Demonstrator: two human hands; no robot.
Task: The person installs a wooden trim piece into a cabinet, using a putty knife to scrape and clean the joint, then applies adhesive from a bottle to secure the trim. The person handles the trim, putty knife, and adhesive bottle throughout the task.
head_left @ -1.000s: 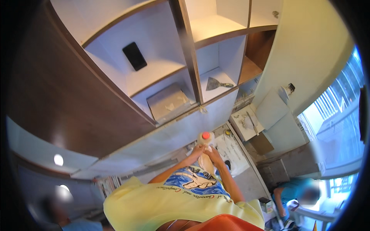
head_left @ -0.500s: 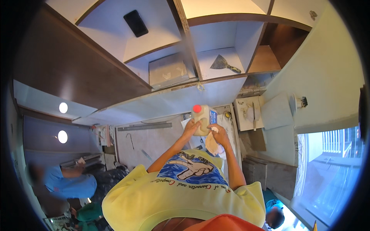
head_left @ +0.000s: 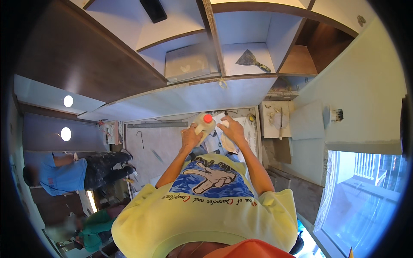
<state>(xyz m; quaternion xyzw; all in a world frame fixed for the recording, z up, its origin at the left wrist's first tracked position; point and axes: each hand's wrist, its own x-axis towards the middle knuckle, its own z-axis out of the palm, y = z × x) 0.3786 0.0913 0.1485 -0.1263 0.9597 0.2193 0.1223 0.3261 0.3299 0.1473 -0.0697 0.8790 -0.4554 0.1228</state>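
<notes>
A pale plastic jug [head_left: 204, 127] with a red cap is in front of my chest. My left hand [head_left: 189, 137] is closed around its left side near the handle. Just to the right, my right hand [head_left: 233, 130] grips a crumpled cream cloth [head_left: 229, 144] that hangs below the fingers. A small gap separates this hand from the jug. Papers and other small items lie under and behind my hands, partly hidden by them.
Cabinet compartments overhead hold a putty knife [head_left: 253, 60], a cardboard box [head_left: 187, 62] and a black phone [head_left: 154, 10]. A long metal strip [head_left: 158, 125] lies past my left hand. A person in a blue shirt [head_left: 64, 175] is at left; another in green [head_left: 95, 230] is below.
The jug has moved left with my left hand and turned, its cap now toward the right. My right hand has come away from the jug with the cloth. My view has shifted.
</notes>
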